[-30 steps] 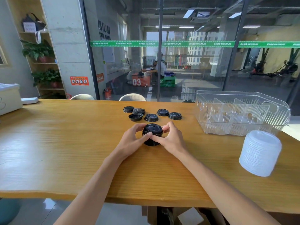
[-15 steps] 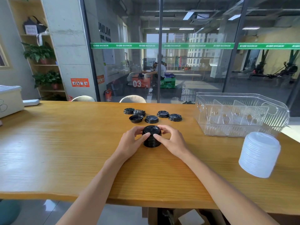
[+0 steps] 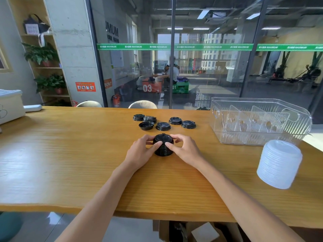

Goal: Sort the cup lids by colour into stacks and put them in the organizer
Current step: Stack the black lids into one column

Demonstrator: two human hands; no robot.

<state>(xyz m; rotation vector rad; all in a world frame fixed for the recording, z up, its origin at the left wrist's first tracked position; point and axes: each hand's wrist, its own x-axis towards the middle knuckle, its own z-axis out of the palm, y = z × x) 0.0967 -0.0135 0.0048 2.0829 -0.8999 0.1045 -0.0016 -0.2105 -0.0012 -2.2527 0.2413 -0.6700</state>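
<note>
A stack of black cup lids (image 3: 163,145) stands on the wooden table (image 3: 70,154) in front of me. My left hand (image 3: 142,149) grips its left side and my right hand (image 3: 185,150) grips its right side, thumbs on the near face. Behind the stack lie several loose black lids (image 3: 163,126), one of them upside down (image 3: 146,125). A tall stack of white lids (image 3: 279,164) stands at the right. The clear plastic organizer (image 3: 258,135) with dividers sits behind the white stack and holds no lids.
A white box (image 3: 10,105) and a white remote-like bar (image 3: 33,107) sit at the table's far left. Two chair backs (image 3: 142,104) show beyond the far edge, in front of a glass wall. The table's near edge runs below my forearms.
Both hands stay on the black stack and have pressed in a little closer around it; the stack has not shifted on the table. The view has tilted slightly.
</note>
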